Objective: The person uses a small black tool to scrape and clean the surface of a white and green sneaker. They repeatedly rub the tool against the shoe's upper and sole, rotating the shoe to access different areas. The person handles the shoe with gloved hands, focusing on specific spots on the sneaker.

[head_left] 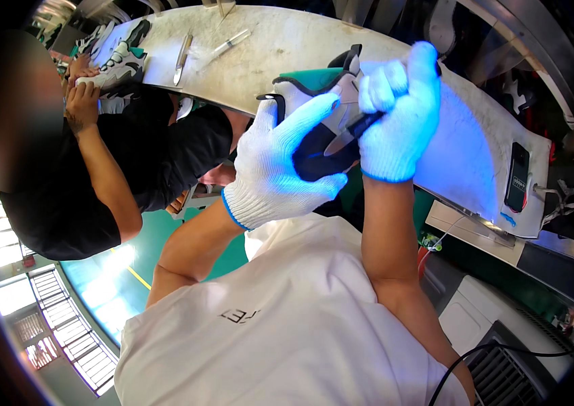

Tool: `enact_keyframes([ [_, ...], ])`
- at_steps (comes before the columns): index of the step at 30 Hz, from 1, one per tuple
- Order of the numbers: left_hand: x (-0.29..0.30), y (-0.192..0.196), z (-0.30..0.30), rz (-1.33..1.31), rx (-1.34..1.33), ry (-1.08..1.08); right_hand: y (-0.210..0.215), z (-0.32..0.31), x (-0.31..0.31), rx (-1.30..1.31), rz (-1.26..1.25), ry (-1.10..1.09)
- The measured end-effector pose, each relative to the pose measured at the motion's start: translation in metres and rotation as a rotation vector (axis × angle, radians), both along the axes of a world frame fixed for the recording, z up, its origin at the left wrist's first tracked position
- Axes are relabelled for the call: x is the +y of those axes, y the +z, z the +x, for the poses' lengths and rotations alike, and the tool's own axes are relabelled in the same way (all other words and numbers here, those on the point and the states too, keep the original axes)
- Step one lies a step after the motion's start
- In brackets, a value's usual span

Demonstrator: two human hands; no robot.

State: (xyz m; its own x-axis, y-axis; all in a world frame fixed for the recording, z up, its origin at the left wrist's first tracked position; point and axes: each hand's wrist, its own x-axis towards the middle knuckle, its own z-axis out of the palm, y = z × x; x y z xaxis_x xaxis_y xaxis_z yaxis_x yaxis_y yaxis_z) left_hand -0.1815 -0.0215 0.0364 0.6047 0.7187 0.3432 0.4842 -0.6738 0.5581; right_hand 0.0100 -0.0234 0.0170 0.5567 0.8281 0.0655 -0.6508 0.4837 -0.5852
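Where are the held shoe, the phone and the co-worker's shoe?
Held shoe (314, 81): head view, green collar between the gloved hands.
Phone (518, 177): head view, middle of its dark face, on the table's right end.
Co-worker's shoe (119, 62): head view, white side panel.

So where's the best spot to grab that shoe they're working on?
Grab the shoe around its middle, from below, the way the gloved left hand cups it now. The green collar faces away toward the table, and the right hand is busy on the other side, so underneath looks easiest.

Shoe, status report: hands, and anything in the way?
Left hand cradles shoe. Right hand fisted around a dark tool. Co-worker's hands left, apart.
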Motion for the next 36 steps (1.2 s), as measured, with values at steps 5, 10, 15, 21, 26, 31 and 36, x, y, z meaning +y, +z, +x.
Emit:
enact_keyframes([
  [5,0.011,-0.009,-0.008,-0.007,-0.007,0.040,-0.007,-0.006,0.028,0.079,-0.111,-0.129],
  [10,0.019,-0.018,-0.020,-0.090,-0.090,0.049,-0.021,0.038,0.017,0.121,-0.108,-0.031],
  [15,0.024,-0.024,-0.019,-0.107,-0.111,0.048,-0.022,0.044,0.020,0.043,-0.110,-0.098],
  [21,0.045,-0.036,-0.019,-0.284,-0.228,0.000,-0.034,0.059,0.028,0.233,0.228,0.773],
  [26,0.069,-0.036,-0.015,-0.438,-0.244,0.006,-0.039,0.009,-0.010,0.225,0.083,0.581],
  [31,0.053,-0.023,-0.009,-0.238,-0.140,-0.021,-0.022,0.057,0.014,0.098,0.050,0.064],
  [36,0.037,-0.001,0.003,-0.016,0.008,-0.023,-0.010,0.047,0.033,0.025,0.045,-0.007],
])
